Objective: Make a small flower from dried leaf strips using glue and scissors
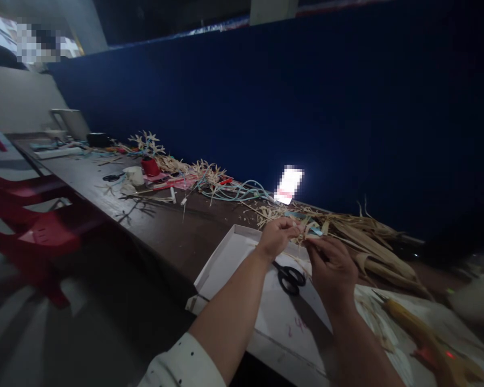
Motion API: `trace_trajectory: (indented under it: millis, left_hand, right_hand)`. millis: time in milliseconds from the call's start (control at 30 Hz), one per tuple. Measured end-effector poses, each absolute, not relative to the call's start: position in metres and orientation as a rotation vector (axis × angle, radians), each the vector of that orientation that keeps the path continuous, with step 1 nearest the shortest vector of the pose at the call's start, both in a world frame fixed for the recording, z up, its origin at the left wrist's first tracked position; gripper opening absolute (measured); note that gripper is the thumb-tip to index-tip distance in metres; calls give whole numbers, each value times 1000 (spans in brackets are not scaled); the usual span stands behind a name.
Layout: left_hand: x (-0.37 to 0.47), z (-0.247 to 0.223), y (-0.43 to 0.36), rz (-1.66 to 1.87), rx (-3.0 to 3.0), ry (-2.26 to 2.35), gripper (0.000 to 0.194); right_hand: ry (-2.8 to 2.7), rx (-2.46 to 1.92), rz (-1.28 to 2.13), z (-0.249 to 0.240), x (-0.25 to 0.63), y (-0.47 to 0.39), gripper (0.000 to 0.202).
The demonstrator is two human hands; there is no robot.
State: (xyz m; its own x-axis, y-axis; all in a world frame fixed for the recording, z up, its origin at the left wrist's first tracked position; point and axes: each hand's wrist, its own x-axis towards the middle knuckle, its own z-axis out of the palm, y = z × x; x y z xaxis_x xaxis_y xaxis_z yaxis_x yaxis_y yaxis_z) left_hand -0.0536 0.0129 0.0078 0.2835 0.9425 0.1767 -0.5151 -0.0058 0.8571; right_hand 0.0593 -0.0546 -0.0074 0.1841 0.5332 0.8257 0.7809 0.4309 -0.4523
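My left hand (280, 236) is closed in a pinch on a small pale piece of dried husk (301, 232). Facing it, my right hand (335, 266) pinches at the same piece from the other side; the fingers partly hide it. Both hands are above a shallow white box lid (262, 317). Inside the lid, below the hands, lie scissors with black handles (291, 279), their blades partly covered by my left wrist. To the right of my right forearm rests a yellow glue gun (411, 317) with a small red light.
Long dried husks (371, 242) pile up behind my right hand. A bright phone (289, 184) leans against the blue partition (226, 107). Leftward stand coiled pale-green cords (242, 191), husk flowers (147, 143), a red thread spool (150, 166) and a white cup (134, 175). Red plastic chairs (44, 231) flank the table.
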Motion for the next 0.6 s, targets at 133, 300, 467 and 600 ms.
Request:
trace_trajectory:
  millis: [133, 300, 467, 600]
  left_hand:
    - [-54, 8, 12, 1235, 1026, 543, 34]
    - [-55, 8, 12, 1241, 1070, 552, 32]
    - [-55, 4, 15, 1232, 1140, 598, 32]
    - [-56, 5, 12, 1231, 1166, 626, 35]
  right_hand:
    - [-1470, -1238, -263, -6, 58, -56, 14]
    - [-1458, -1223, -250, -5, 56, -56, 14]
    - [-1459, -1233, -217, -5, 57, -54, 17]
    - [-1449, -1234, -202, -5, 59, -52, 18]
